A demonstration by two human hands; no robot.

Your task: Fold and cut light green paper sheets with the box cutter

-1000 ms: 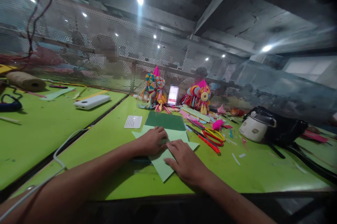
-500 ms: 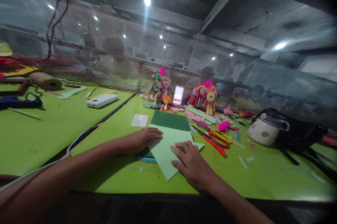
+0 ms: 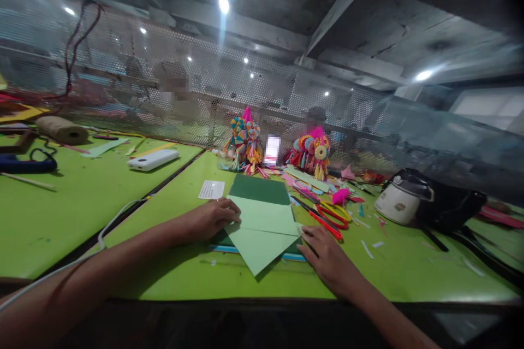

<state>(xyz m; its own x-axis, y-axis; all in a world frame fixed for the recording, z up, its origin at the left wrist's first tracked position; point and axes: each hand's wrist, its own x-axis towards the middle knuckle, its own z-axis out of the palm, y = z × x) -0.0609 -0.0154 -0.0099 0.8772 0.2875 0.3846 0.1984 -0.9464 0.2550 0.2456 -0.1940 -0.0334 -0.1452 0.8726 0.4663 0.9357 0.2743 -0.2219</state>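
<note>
A sheet of light green paper (image 3: 262, 245) lies in front of me, a crease running across it and a pointed corner toward me. Beneath it is a dark green cutting mat (image 3: 260, 189), its far part uncovered; a blue strip (image 3: 226, 249) shows along the near side. My left hand (image 3: 219, 214) is closed at the paper's left edge, fingers bent together on it and thumb hidden. At the right corner, my right hand (image 3: 327, 256) is open, fingertips touching the paper and thumb apart, lower down.
Red-handled scissors (image 3: 327, 223) and yellow-handled scissors (image 3: 338, 211) lie right of the mat among paper scraps. Tasselled paper ornaments (image 3: 245, 138) and a lit phone (image 3: 272, 149) stand behind. A white device (image 3: 153, 160), twine spool (image 3: 61, 129), white pot (image 3: 399, 199) and black bag (image 3: 450, 204) sit farther out.
My right hand has slid right, off the middle of the paper to its right corner, uncovering the crease. My left hand stays at the left edge. The view has shifted slightly.
</note>
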